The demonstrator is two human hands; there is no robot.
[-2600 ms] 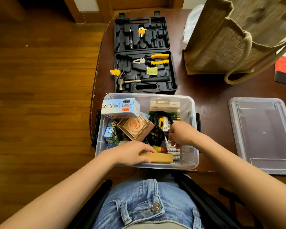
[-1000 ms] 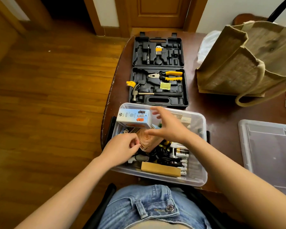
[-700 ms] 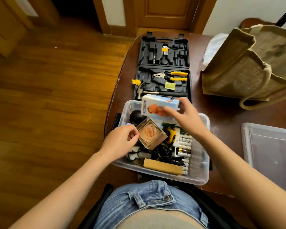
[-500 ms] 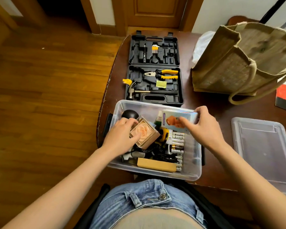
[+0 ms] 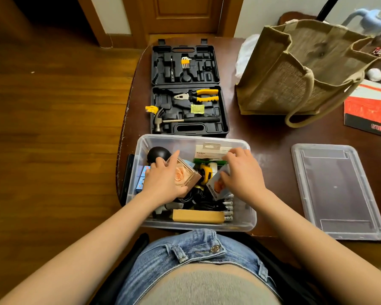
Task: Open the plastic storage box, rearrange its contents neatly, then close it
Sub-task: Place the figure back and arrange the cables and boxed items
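The clear plastic storage box [image 5: 250, 219] stands open at the table's near edge, in front of my lap. Its clear lid [image 5: 337, 190] lies flat to the right. My left hand [image 5: 163, 181] grips a tan square box with a peach rose [image 5: 183, 176] in the box's left half. My right hand [image 5: 243, 175] holds a pale blue carton with an orange picture [image 5: 218, 186], tilted down into the middle. Beneath lie black cables, a row of batteries [image 5: 229, 205], a flat tan box [image 5: 198, 216], a black ball [image 5: 158, 154], small blue boxes [image 5: 141, 181] and a white Belkin pack [image 5: 209, 150].
An open black tool case [image 5: 187, 89] with pliers, hammer and hex keys lies just behind the storage box. A jute tote bag [image 5: 299, 69] stands at the back right, a red booklet [image 5: 370, 111] further right. The table's left edge drops to wooden floor.
My right hand lifted the blue carton off the box's far left, carried it right and lowered it tilted into the middle. My left hand moved from the tan box to the rose box.
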